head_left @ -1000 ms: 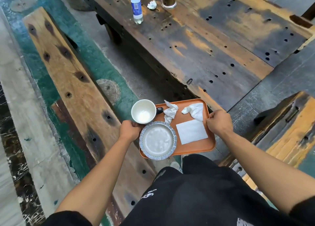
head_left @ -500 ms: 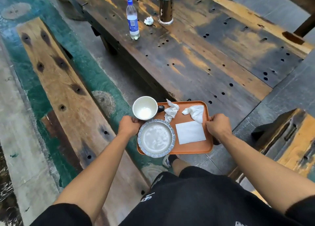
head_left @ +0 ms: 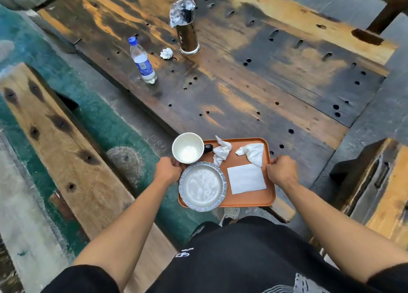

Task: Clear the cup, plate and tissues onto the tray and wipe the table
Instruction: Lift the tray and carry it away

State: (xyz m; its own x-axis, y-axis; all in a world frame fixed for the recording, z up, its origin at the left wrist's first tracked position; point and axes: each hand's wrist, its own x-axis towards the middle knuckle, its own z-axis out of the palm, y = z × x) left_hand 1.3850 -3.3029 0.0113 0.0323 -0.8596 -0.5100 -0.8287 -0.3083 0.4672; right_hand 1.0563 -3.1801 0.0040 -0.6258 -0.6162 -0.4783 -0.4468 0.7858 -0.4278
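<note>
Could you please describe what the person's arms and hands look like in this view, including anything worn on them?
Both arms are bare from the upper arm down, each emerging from a short black sleeve at the bottom of the frame. The left hand and right hand are bare too: no gloves, and no watch, ring or bracelet shows on the visible sides. The black clothing below carries small white printed markings, too small to read.

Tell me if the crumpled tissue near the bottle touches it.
Apart. The head view shows bare table between the crumpled tissue and the water bottle.
</note>
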